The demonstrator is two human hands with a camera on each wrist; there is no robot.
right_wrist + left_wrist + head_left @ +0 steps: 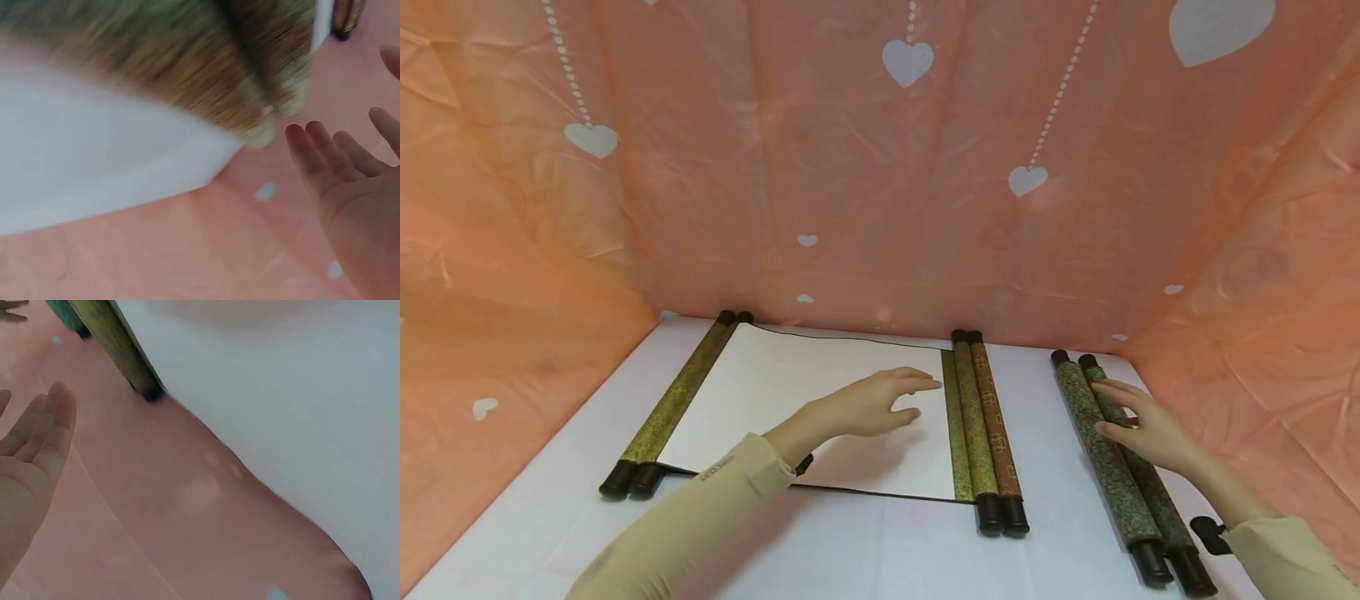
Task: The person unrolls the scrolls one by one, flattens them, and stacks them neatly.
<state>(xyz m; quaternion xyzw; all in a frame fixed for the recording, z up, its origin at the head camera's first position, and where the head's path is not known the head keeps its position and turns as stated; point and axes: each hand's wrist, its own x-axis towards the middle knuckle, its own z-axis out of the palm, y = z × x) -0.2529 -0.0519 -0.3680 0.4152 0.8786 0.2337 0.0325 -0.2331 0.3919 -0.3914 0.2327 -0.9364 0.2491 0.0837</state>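
Note:
A scroll with a blank white sheet [820, 367] lies unrolled on the table. Yellow-green rolls with dark end knobs flank it, one at the left end [676, 396] and one at the right end [975, 417]. Over the sheet's right half hovers my left hand [876, 404], fingers stretched toward the right roll and holding nothing. My right hand [1150, 425], thumb and fingers apart, is over a pair of dark green rolls [1105, 450] lying side by side. In the right wrist view that hand [350, 187] shows an empty palm beside the blurred rolls [187, 69].
A brown patterned roll [996, 417] lies against the right yellow-green one. White cloth [880, 550] covers the table. Orange-pink curtains with white hearts [880, 208] hang behind and at both sides. Dark wrist gear [1210, 535] sits at my right cuff.

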